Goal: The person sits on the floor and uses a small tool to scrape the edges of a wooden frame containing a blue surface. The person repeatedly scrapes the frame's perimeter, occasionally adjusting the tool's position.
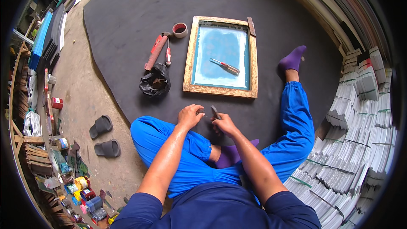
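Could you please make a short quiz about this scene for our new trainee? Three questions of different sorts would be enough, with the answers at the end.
1. Which thing lies inside the wooden frame?
a) a roll of tape
b) a screwdriver
c) a black bag

2. True or false: both sandals lie on the dark mat.

3. Fill in the missing word: of the person's two hands, the ____ one holds the dark tool.

Key:
1. b; the screwdriver lies within the frame.
2. False; the sandals are on the floor, to the left of the dark mat.
3. Right; the tool is in the right hand.
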`<state>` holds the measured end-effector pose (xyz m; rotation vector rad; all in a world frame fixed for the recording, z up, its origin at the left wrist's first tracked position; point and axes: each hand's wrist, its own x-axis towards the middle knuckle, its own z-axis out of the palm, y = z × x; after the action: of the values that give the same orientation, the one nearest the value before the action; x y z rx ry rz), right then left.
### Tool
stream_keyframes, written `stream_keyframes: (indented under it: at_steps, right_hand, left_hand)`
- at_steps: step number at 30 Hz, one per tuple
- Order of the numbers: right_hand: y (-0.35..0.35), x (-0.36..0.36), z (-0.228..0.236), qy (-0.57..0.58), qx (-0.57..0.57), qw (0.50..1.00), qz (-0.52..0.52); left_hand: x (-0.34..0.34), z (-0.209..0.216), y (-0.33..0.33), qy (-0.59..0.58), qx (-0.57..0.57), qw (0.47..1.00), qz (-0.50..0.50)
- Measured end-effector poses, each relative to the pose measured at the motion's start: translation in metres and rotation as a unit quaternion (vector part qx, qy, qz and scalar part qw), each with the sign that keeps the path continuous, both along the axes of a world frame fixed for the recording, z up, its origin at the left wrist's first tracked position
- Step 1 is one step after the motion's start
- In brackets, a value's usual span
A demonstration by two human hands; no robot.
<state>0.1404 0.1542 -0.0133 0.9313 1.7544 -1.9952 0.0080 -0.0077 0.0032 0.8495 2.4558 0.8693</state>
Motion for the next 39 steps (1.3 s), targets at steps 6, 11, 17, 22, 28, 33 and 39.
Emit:
stream_keyframes:
  at_steps: [6, 11, 17, 22, 28, 33, 39]
  right_hand:
    - [-0.020, -0.018, 0.008, -0.074, -0.031, 0.992, 0.098]
    - [-0.014, -0.017, -0.002, -0.065, -0.109, 0.987, 0.098]
    - [-0.010, -0.010, -0.002, -0.123, -0.211, 0.964, 0.105]
    - [0.008, -0.003, 0.003, -0.094, -0.171, 0.980, 0.032]
    - [0.050, -0.009, -0.001, -0.073, 0.039, 0.992, -0.099]
    - [0.066, -0.013, 0.001, -0.098, 0.072, 0.984, -0.128]
    - [0.069, -0.018, 0.001, -0.103, 0.059, 0.984, -0.131]
  left_hand:
    - [-0.002, -0.014, -0.009, 0.062, -0.040, 0.997, -0.008]
    - [-0.004, -0.011, -0.009, 0.059, -0.093, 0.994, 0.011]
    - [-0.003, -0.008, -0.007, 0.044, -0.119, 0.991, 0.051]
    - [-0.007, 0.000, -0.007, 0.018, -0.204, 0.977, 0.061]
    - [-0.009, -0.007, -0.009, -0.016, -0.275, 0.961, 0.037]
    - [-0.008, 0.001, -0.007, -0.025, -0.278, 0.960, 0.034]
    - [-0.007, -0.002, -0.007, -0.016, -0.255, 0.966, 0.035]
